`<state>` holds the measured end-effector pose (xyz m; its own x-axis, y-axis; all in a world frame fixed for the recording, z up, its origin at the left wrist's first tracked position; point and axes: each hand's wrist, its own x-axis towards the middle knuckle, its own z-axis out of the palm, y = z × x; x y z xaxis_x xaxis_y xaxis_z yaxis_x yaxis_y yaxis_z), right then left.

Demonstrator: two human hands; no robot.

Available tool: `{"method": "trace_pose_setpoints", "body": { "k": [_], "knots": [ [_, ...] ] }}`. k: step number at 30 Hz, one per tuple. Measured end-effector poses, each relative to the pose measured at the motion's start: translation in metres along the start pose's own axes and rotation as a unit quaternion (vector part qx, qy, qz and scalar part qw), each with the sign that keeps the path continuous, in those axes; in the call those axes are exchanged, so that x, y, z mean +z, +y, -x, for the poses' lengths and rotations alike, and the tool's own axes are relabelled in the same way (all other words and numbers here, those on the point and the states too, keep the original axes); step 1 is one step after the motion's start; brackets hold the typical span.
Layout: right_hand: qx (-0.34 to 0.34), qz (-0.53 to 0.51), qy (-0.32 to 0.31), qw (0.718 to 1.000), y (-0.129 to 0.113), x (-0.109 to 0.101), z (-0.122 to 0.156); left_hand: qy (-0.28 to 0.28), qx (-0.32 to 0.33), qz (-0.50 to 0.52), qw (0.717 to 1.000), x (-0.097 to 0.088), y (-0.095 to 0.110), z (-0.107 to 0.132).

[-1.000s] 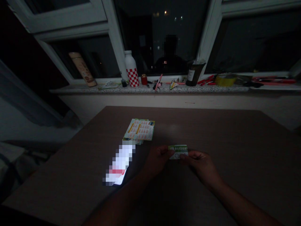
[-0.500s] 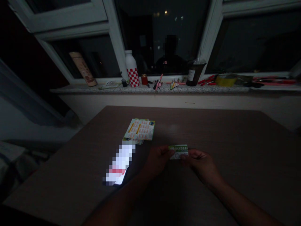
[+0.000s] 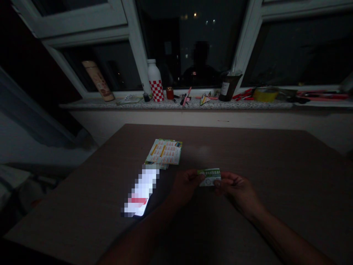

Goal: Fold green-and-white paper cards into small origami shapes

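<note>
Both hands pinch a small green and white card (image 3: 209,177) just above the brown table (image 3: 261,165). My left hand (image 3: 185,186) grips its left edge with closed fingers. My right hand (image 3: 237,189) grips its right edge the same way. A stack of printed cards (image 3: 164,152) with orange and green print lies on the table to the upper left of my hands. A lit phone (image 3: 141,191) lies flat on the table left of my left hand.
The room is dark. A stone window sill (image 3: 248,105) behind the table carries a red-checked white bottle (image 3: 155,80), a tan cylinder (image 3: 98,81), a dark cup (image 3: 229,85), a yellow tape roll (image 3: 265,94) and red tools (image 3: 320,96). A person's reflection shows in the window.
The hands and the card have shifted very slightly upward and to the right. Nothing else has moved.
</note>
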<state>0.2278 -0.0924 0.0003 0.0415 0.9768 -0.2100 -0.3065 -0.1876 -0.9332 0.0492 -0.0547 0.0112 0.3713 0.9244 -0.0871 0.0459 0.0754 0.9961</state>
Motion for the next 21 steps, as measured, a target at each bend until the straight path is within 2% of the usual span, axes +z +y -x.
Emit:
{"method": "trace_pose_setpoints", "body": {
  "k": [3, 7, 12, 17, 21],
  "knots": [
    [0.002, 0.001, -0.002, 1.000, -0.0005, -0.0010, 0.0000, 0.005, -0.007, 0.004, 1.000, -0.0007, -0.0003, 0.0000],
    [-0.040, 0.020, 0.018, 0.999, 0.0004, 0.0007, -0.0006, 0.011, -0.012, 0.014, 1.000, 0.0006, 0.0003, -0.0001],
    [-0.066, 0.043, 0.013, 0.997, 0.0028, 0.0018, -0.0022, 0.021, -0.004, 0.008, 1.000, 0.0006, -0.0021, -0.0009],
    [-0.055, 0.053, 0.003, 0.997, 0.0021, 0.0007, -0.0015, 0.016, 0.003, 0.002, 1.000, -0.0002, -0.0039, 0.0004],
    [-0.041, 0.018, -0.042, 0.998, 0.0021, 0.0036, -0.0009, 0.014, 0.015, 0.021, 1.000, 0.0050, 0.0006, 0.0031]
  ]
}}
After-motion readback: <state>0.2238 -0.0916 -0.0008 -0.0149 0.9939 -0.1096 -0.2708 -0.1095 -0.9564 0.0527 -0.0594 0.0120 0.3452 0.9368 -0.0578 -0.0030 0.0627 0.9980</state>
